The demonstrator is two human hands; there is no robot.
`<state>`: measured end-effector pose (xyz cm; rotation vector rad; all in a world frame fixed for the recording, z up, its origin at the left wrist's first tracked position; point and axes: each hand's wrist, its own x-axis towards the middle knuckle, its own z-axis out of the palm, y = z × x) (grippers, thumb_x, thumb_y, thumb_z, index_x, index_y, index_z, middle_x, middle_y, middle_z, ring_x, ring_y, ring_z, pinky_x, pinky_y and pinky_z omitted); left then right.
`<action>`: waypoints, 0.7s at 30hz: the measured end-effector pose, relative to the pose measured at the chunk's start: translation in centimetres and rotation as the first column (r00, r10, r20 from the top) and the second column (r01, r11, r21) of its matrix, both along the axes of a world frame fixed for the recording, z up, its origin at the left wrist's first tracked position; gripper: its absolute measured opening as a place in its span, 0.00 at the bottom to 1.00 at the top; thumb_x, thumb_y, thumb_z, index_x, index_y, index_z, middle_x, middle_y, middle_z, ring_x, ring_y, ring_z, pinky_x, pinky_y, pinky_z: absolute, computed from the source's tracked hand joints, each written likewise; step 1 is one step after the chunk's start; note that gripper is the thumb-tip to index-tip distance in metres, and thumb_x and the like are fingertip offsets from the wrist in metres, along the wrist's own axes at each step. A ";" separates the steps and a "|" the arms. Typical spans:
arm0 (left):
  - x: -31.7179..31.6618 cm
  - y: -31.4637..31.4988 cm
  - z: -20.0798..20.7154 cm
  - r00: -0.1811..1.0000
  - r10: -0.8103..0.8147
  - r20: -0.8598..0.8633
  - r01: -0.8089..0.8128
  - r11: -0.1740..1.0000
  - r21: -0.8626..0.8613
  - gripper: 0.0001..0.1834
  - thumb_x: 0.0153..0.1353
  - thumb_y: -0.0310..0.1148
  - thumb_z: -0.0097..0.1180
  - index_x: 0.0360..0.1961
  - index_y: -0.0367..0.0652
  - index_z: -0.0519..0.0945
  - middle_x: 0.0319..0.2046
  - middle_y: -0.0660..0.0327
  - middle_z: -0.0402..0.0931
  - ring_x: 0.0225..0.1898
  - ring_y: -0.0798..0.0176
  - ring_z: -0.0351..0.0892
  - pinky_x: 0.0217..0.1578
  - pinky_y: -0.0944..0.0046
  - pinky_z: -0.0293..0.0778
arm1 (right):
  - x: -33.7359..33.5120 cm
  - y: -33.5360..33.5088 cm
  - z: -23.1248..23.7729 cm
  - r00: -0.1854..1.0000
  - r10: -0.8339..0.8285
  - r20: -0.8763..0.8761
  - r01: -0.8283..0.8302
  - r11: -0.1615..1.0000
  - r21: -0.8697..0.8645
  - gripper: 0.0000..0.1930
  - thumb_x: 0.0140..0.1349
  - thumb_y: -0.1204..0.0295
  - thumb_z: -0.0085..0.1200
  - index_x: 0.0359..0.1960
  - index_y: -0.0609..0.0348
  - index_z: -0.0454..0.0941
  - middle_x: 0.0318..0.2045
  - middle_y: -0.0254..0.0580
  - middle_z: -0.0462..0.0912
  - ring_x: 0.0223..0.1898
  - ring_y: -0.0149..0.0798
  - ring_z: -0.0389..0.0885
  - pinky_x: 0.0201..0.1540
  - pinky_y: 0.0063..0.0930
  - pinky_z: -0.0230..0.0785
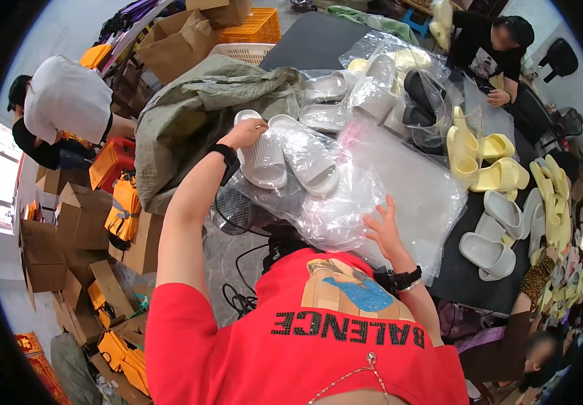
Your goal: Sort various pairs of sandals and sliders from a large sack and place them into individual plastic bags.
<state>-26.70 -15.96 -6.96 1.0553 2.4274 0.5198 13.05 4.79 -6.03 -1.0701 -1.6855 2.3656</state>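
Observation:
My left hand (pixel 245 133) is closed on the heel end of a white slide sandal (pixel 263 164), left of the table's middle. Beside it, a second white slide sandal (pixel 308 158) lies inside or under a clear plastic bag (pixel 335 216); which, I cannot tell. Spread fingers show on my right hand (pixel 386 233), which holds nothing. It is over the edge of a stack of flat clear bags (pixel 406 182). Behind these lie bagged pale slides (pixel 374 94) and bagged black slides (pixel 424 98).
Loose yellow slides (pixel 500 174) and grey-white slides (pixel 492 250) lie on the black table (pixel 470 287) at right. A green-grey woven sack (pixel 183 121) bulges at left. Cardboard boxes (pixel 82 216) crowd the left floor. Other people work at far right, lower right and left.

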 end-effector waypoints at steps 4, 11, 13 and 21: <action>1.3 3.6 1.1 0.940 0.044 0.337 -0.007 0.994 -0.111 0.22 0.61 0.44 0.43 0.51 0.42 0.71 0.48 0.58 0.73 0.47 0.60 0.72 0.46 0.62 0.67 | -0.6 0.1 0.1 1.000 0.010 -0.001 -0.010 1.000 -0.002 0.50 0.51 0.74 0.59 0.66 0.37 0.31 0.64 0.59 0.38 0.54 0.48 0.65 0.44 0.41 0.68; 4.0 5.2 0.0 0.478 0.114 0.871 0.008 0.991 -0.133 0.23 0.53 0.33 0.57 0.52 0.45 0.72 0.44 0.64 0.75 0.41 0.68 0.75 0.40 0.69 0.72 | -0.9 0.4 -1.0 0.997 -0.004 -0.083 0.002 1.000 -0.025 0.51 0.48 0.83 0.53 0.66 0.37 0.31 0.64 0.59 0.35 0.54 0.51 0.66 0.46 0.36 0.69; 5.9 5.9 0.9 0.501 0.084 0.862 0.053 0.990 -0.127 0.24 0.51 0.33 0.59 0.51 0.44 0.72 0.43 0.63 0.75 0.40 0.67 0.75 0.39 0.66 0.73 | -0.8 0.5 -0.8 0.992 -0.041 -0.122 0.038 0.999 -0.027 0.50 0.48 0.84 0.52 0.67 0.40 0.32 0.64 0.60 0.35 0.52 0.48 0.69 0.43 0.32 0.70; 6.2 5.6 3.0 0.728 -0.276 0.627 0.316 0.947 0.050 0.17 0.52 0.29 0.47 0.45 0.39 0.75 0.42 0.61 0.75 0.46 0.64 0.70 0.47 0.65 0.65 | -0.6 0.8 1.7 0.951 -0.103 -0.292 0.126 0.990 0.060 0.48 0.47 0.89 0.49 0.67 0.45 0.38 0.65 0.53 0.40 0.49 0.44 0.72 0.42 0.29 0.72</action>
